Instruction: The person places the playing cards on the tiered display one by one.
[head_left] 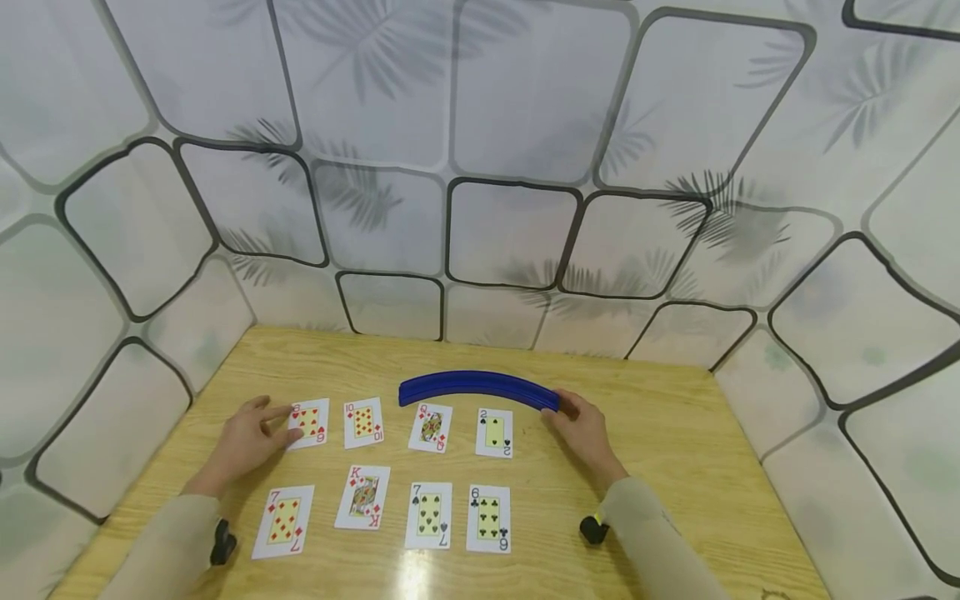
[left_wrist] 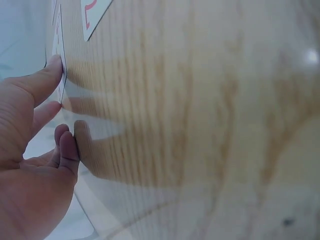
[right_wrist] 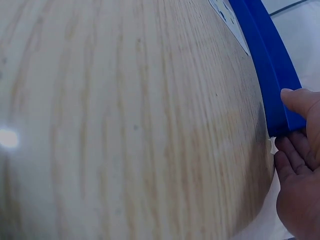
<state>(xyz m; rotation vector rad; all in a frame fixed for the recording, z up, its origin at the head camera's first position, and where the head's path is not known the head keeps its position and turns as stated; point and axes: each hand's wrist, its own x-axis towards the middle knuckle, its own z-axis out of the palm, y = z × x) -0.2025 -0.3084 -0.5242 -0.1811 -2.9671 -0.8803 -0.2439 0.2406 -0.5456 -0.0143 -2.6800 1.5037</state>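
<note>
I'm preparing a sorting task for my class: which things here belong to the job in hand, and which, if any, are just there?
Likely in the job:
- heart card, touched by the left hand
- blue strip, held by the right hand
- other cards

Likely just there:
- patterned backdrop
- black wrist devices

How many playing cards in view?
8. Far row, left to right: red card at the left hand, ten, queen, two. Near row: seven of diamonds, king, seven of spades, six of clubs. Any stacked beneath wouldn't show.
</note>
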